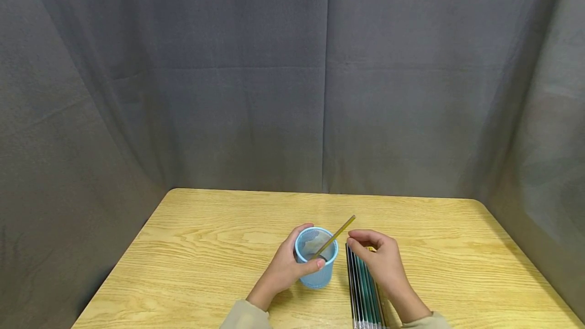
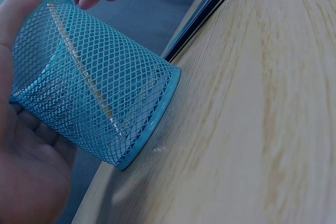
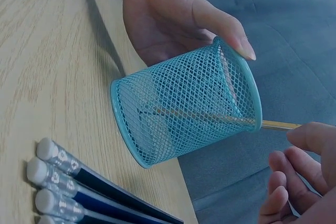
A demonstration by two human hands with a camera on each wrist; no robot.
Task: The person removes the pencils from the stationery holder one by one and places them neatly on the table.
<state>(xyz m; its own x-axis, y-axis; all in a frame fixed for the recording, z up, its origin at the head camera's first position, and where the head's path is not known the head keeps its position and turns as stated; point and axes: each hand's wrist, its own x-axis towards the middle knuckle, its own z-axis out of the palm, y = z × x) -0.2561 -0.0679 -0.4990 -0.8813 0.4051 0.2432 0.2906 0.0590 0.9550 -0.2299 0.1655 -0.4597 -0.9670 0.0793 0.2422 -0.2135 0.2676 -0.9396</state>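
Note:
A light-blue mesh pencil cup (image 1: 316, 273) stands on the table, tilted slightly in the wrist views by their camera angle. My left hand (image 1: 292, 265) grips it, thumb over the near rim and fingers around the far side. One yellow pencil (image 1: 335, 235) leans inside, its upper end sticking out past the right rim. Just right of that end is my right hand (image 1: 381, 258), fingers loosely bent with nothing between them. Under it lies a row of pencils (image 1: 363, 288), dark and green; their white erasers (image 3: 46, 149) show in the right wrist view.
The wood-grain table (image 1: 205, 248) has rounded far corners. Grey curtains (image 1: 247, 90) hang behind it and along both sides. A yellow-brown pencil (image 1: 380, 301) lies at the right edge of the row, partly under the right forearm.

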